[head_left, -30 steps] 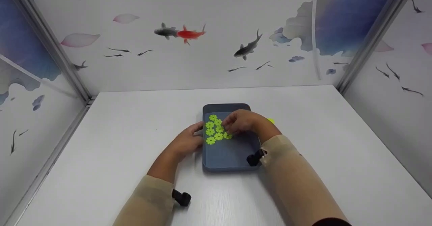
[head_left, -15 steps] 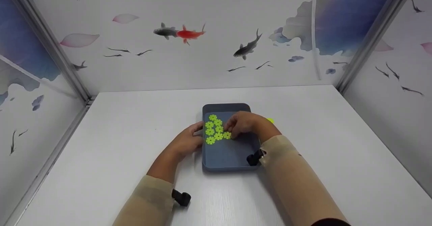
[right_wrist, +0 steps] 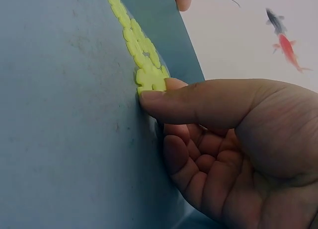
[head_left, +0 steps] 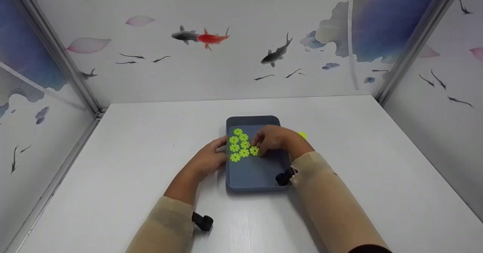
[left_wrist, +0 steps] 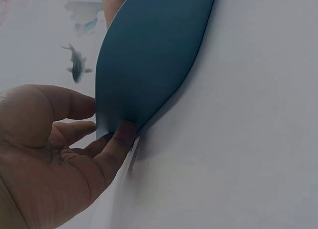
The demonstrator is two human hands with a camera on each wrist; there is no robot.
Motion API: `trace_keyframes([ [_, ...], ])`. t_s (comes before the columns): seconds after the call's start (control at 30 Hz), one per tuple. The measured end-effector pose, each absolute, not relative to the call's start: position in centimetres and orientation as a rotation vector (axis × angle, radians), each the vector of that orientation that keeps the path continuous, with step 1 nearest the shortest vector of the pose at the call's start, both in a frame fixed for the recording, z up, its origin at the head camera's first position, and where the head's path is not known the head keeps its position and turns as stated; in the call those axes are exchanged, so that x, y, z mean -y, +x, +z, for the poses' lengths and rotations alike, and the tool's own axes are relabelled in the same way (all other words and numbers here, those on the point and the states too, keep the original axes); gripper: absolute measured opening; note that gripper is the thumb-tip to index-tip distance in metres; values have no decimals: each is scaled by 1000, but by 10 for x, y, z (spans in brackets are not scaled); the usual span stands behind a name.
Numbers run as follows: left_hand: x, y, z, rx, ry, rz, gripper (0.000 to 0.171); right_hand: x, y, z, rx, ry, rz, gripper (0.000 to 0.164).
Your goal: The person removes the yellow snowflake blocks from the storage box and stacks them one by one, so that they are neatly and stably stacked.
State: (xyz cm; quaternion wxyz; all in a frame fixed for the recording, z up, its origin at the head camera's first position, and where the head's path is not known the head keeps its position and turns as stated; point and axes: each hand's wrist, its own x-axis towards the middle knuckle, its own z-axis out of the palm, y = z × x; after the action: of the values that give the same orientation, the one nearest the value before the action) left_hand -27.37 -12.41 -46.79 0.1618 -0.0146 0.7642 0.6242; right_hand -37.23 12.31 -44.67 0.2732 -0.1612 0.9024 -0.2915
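Inside the blue-grey rectangular tray (head_left: 256, 175) lie several flat yellow-green notched discs (head_left: 234, 147), grouped along its left side. My right hand (head_left: 271, 136) reaches over the tray's right part and pinches one notched disc (head_left: 254, 151) at the edge of the group. In the right wrist view, thumb and forefinger hold that disc (right_wrist: 151, 79), its near edge hidden under the thumb, while the other fingers curl below. My left hand (head_left: 209, 158) is at the tray's left side; in the left wrist view its extended fingers (left_wrist: 117, 152) touch the outer wall (left_wrist: 149, 55).
A bright yellow thing (head_left: 302, 135) shows just beyond my right wrist, mostly hidden by it. The tray stands on a white table (head_left: 151, 151). Printed panels (head_left: 234, 79) enclose the table at the back and both sides.
My right hand has drawn back slightly toward the near side, so more of the pinched disc shows at the group's right edge. My left hand and the tray stay in place.
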Motion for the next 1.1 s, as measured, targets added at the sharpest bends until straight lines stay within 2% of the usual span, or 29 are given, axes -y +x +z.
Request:
trace_keyframes([
  [0.33,124,-275,-469,-2181,-37,1776,80,-126,-374,-448,-2381,-349,-989,18],
  [0.73,124,-274,-467,-2189,-27,1779,78,-131,-369,-432,-2299,-286,-1401,23],
  [1.1,124,-274,-469,-2179,-36,1786,78,-169,-359,-425,-2282,-226,-1598,24],
])
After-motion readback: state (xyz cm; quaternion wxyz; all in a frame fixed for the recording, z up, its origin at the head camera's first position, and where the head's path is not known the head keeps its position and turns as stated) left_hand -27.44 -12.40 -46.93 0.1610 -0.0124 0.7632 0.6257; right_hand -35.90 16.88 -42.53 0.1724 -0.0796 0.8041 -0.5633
